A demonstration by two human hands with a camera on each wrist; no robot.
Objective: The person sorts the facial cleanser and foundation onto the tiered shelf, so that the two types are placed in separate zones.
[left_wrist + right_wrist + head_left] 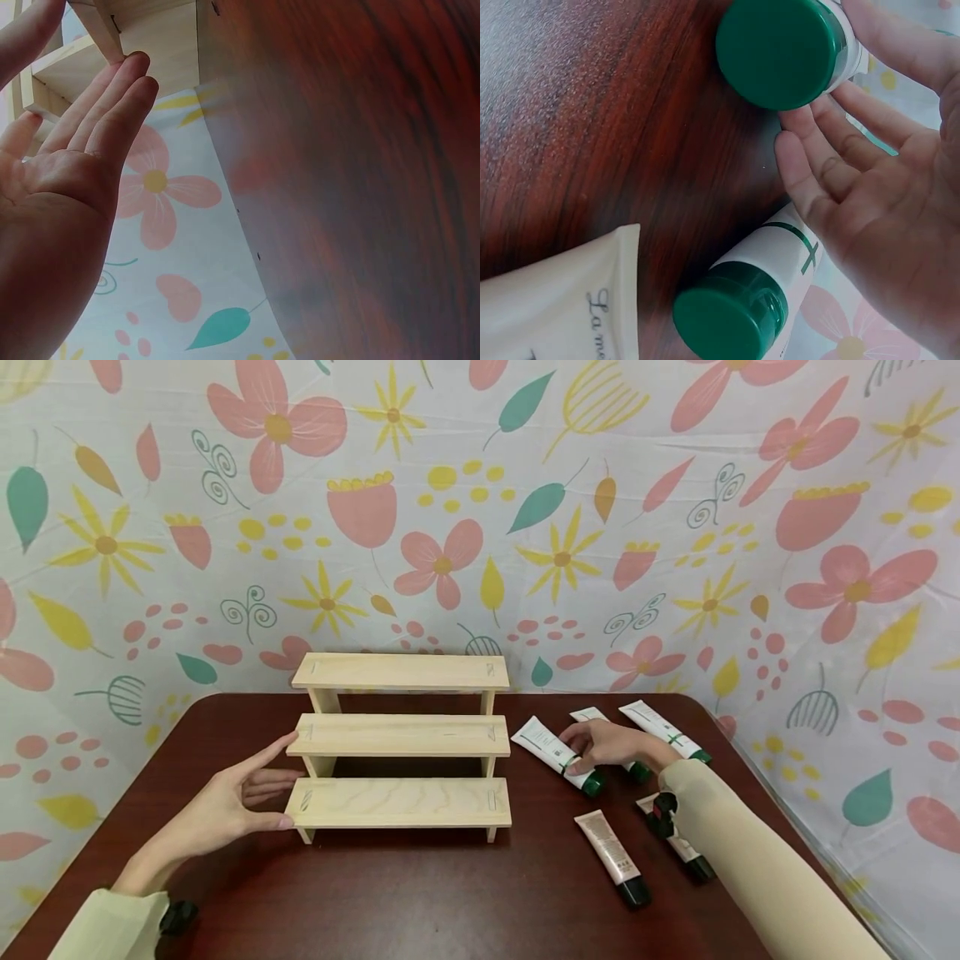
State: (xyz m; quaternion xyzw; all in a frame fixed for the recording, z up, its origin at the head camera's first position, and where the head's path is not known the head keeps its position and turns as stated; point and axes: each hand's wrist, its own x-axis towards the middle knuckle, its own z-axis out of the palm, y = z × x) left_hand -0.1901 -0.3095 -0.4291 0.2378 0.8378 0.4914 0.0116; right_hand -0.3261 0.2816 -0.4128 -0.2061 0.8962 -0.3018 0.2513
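A three-tier light wooden step rack (401, 735) stands on the dark table. At its left end is my left hand (217, 802), the thumb at the lowest tier and the forefinger at the middle one. In the left wrist view the fingers (112, 112) are extended against the rack's side. My right hand (611, 743) pinches a white squeeze tube (546, 747) with a green cap, just right of the rack. Seen from the right wrist, the green cap (776, 52) faces the camera, with thumb and fingers on opposite sides of the tube.
Another white tube (588, 714) lies partly behind the right hand, and one more white tube (656, 727) is farther right. Nearer the front lie two beige tubes with black caps, one beige tube (609, 852) fully visible, another beige tube (686, 850) partly under the sleeve. Flowered cloth (442, 560) hangs behind.
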